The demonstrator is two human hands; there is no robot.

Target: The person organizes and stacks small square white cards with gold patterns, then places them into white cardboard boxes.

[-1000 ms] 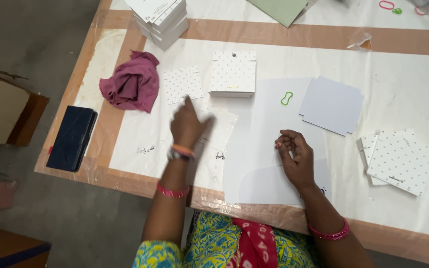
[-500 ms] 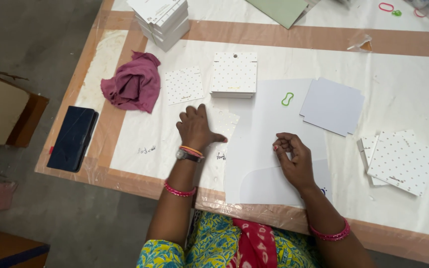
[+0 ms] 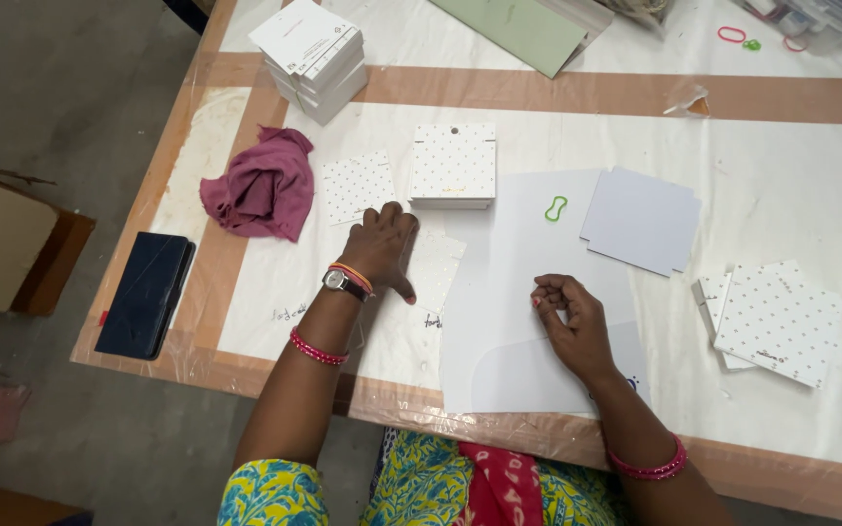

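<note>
My left hand [image 3: 382, 248] lies flat, fingers spread, on a white dotted card [image 3: 443, 271] just below a stack of dotted cards [image 3: 453, 164]. A second loose dotted card [image 3: 357, 185] lies to the left of that stack. My right hand [image 3: 567, 317] rests on a large white sheet [image 3: 509, 321] with its fingers curled together; I see nothing between them. A small green loop [image 3: 555, 207] lies on the sheet's upper part.
A pale flat card [image 3: 640, 219] and another dotted pile [image 3: 777, 317] lie to the right. A maroon cloth [image 3: 260, 185], a dark flat case [image 3: 145, 292] and stacked white boxes [image 3: 309, 54] sit on the left. A cardboard box [image 3: 2, 239] stands on the floor.
My left hand, raised above the table a second ago, has come down flat onto the dotted card. My right hand has stayed in place.
</note>
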